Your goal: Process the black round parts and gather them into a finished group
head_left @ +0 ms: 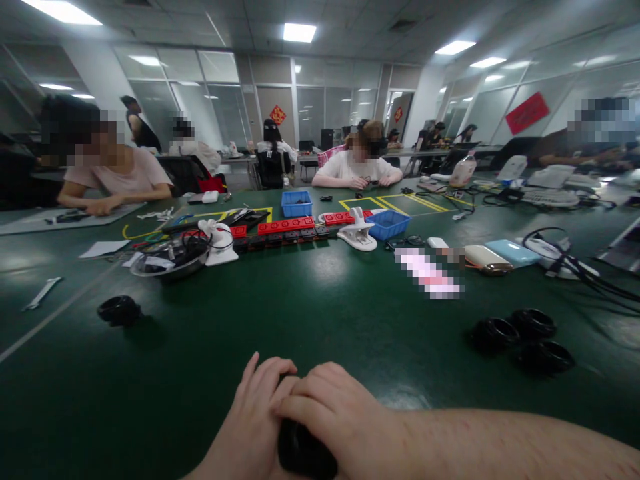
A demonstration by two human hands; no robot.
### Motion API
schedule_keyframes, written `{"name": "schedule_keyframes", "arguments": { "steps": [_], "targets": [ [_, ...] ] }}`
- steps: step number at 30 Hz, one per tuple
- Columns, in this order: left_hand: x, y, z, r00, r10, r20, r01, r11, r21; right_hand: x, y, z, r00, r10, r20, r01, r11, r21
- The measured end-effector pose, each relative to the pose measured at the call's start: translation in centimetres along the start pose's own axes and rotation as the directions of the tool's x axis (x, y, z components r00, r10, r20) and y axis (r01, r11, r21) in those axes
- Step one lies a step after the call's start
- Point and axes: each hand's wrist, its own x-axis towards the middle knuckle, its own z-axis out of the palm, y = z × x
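At the near edge of the green table, a glossy black rounded part point(305, 450) sits between my two hands, its upper side partly covered. My left hand point(247, 413) wraps it from the left, fingers bent over its far end. My right hand point(343, 413) is closed over the top, its fingers overlapping those of the left. Further to the right lie three black hollow, ring-like parts point(534, 323) in a cluster. A similar black part point(119, 311) rests on its own at the left.
Across the table's middle runs a red and black strip point(285, 228), with blue bins point(297, 204) and a white clip stand point(357, 233) beside it. A bowl of black items point(170, 263) stands left. Power banks point(487, 259) and cables lie right. Several people sit beyond.
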Motion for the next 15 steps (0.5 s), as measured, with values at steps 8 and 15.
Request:
{"name": "schedule_keyframes", "arguments": {
  "steps": [8, 15],
  "targets": [
    [1.3, 0.5, -1.4, 0.995, 0.013, 0.103, -0.002, 0.995, -0.103, 0.1, -0.2, -0.2, 0.996, -0.047, -0.078, 0.052, 0.997, 0.061],
    [1.9, 0.4, -2.9, 0.949, 0.115, 0.292, -0.068, 0.983, -0.169, 0.4, 0.1, -0.2, 0.958, -0.27, -0.092, 0.278, 0.957, 0.086]
  ]
}}
